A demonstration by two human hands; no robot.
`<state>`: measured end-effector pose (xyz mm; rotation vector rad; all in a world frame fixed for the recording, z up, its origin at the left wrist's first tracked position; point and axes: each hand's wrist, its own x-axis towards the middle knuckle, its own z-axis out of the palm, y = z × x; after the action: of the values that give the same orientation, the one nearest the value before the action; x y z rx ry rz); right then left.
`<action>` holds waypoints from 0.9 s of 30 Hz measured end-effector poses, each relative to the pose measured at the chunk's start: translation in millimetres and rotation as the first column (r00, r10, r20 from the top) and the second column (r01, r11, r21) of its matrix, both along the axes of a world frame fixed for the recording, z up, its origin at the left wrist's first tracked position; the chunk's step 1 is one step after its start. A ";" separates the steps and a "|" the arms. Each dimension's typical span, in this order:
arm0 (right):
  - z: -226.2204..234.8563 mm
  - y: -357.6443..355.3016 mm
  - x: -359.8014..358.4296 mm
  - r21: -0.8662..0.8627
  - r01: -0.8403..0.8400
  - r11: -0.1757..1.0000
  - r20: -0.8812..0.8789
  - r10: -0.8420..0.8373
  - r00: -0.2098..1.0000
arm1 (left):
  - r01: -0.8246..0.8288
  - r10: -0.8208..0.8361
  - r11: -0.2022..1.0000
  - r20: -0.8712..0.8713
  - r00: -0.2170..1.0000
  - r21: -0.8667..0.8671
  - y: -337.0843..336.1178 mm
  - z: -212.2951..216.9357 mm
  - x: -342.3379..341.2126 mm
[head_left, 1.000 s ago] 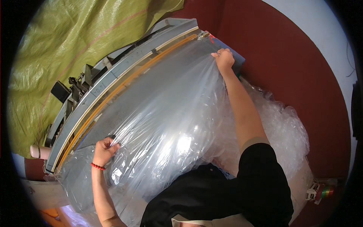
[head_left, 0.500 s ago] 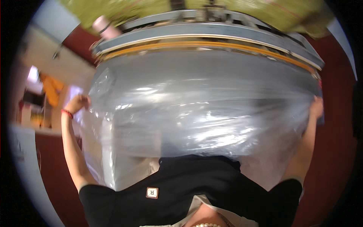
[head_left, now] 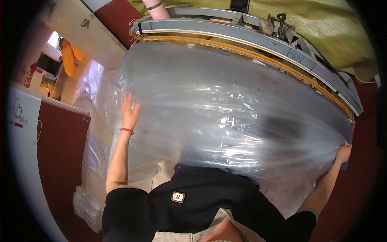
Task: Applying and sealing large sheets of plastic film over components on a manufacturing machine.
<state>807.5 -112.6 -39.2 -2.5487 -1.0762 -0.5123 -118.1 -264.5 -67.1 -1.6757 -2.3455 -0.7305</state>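
A wide sheet of clear plastic film (head_left: 201, 109) spreads over the dark grey surface in front of me and hangs down toward my body, wrinkled and shiny. My left hand (head_left: 129, 113), with a red bead bracelet at the wrist, lies flat on the film near its left side, fingers stretched out. At the far right edge my right hand (head_left: 344, 152) is closed on the gathered film, and creases run from it toward the middle.
Across the back runs a grey metal bar (head_left: 225, 31) with an orange strip (head_left: 209, 41) along it. A metal clamp (head_left: 281, 26) and a pink roll (head_left: 156, 9) stand behind. Yellow-green sheeting (head_left: 314, 28) hangs beyond. On the left are an open door (head_left: 86, 28) and bundled plastic (head_left: 86, 207).
My left hand has let go of the film's left edge and moved right onto its surface, fingers now spread. My right hand keeps its hold. The view has turned, tilting the scene.
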 end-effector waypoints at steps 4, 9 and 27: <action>-3.1 7.1 -4.1 -0.032 0.018 0.999 -0.033 -0.019 0.999 | -0.129 0.138 0.987 0.093 0.986 -0.095 -25.6 -11.4 -12.0; -5.7 2.7 11.3 -0.036 0.036 0.999 0.000 -0.036 0.999 | 0.352 -0.364 0.931 -0.198 0.910 -0.092 22.6 62.4 90.1; 26.4 -33.1 83.7 0.748 0.019 0.663 -0.617 0.684 0.389 | 0.342 -0.338 0.927 -0.054 0.940 0.151 109.2 52.1 115.8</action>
<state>891.2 -145.6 -12.8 -1.4210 -0.7613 0.5019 -2.2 -155.3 -15.0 -2.0280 -1.9376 -0.9175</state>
